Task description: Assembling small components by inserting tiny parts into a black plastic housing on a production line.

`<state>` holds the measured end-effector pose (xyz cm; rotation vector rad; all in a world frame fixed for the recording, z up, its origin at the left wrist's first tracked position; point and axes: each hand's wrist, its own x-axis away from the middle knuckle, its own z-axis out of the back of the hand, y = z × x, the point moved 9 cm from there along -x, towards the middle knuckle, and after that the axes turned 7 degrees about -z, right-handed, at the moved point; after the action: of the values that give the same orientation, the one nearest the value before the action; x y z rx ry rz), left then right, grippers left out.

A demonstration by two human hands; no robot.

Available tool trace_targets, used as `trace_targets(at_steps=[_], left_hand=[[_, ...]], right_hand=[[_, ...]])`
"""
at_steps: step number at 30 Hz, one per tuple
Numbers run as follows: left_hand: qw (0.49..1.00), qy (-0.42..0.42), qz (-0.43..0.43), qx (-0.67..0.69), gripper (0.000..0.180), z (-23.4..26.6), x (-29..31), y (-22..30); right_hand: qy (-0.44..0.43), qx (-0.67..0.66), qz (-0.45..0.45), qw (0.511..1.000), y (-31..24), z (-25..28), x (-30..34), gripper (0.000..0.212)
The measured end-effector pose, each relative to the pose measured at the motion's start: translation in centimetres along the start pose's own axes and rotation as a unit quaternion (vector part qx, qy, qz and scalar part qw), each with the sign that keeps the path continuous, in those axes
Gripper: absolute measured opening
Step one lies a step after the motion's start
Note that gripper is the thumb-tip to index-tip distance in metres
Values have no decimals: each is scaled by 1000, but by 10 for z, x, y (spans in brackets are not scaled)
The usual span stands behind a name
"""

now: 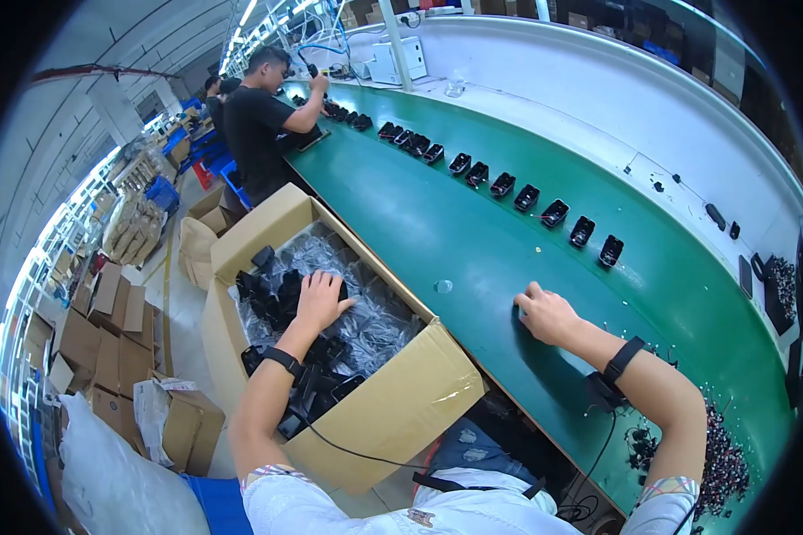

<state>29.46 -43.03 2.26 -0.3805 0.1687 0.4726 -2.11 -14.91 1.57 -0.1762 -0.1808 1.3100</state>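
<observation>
My left hand [319,301] is down inside a cardboard box [401,383], on top of black plastic housings [317,379] packed with clear plastic bags [375,308]. Its fingers are spread and touch the black parts. Over the green table [393,218], my right hand [546,314] has its fingers curled and pressed together near the surface. Whatever they may hold is too small or hidden to make out. Beyond it, a spaced row of open black housings [555,213] runs away along the table.
A heap of small wired parts [718,455] lies at the near right, by a black device [605,392] with a cable. Ahead on the left, a person in black [259,125] works with a hand tool. Cardboard boxes [116,348] are piled on the floor at left.
</observation>
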Motion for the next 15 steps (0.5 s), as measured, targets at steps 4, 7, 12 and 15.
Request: trace_targets(at_steps=[4, 7, 12, 15], left_hand=[[963, 106, 138, 206, 54, 90, -12, -5], [861, 194, 140, 448, 43, 115, -51, 24], [647, -181, 35, 739, 48, 114, -116, 205], [613, -249, -68, 747, 57, 121, -134, 295]], right_hand=[[-6, -17, 24, 1000, -6, 5, 6, 20], [42, -64, 54, 996, 1, 35, 23, 16], [14, -276, -89, 957, 25, 64, 61, 26], [94, -392, -102, 909, 37, 80, 89, 24]])
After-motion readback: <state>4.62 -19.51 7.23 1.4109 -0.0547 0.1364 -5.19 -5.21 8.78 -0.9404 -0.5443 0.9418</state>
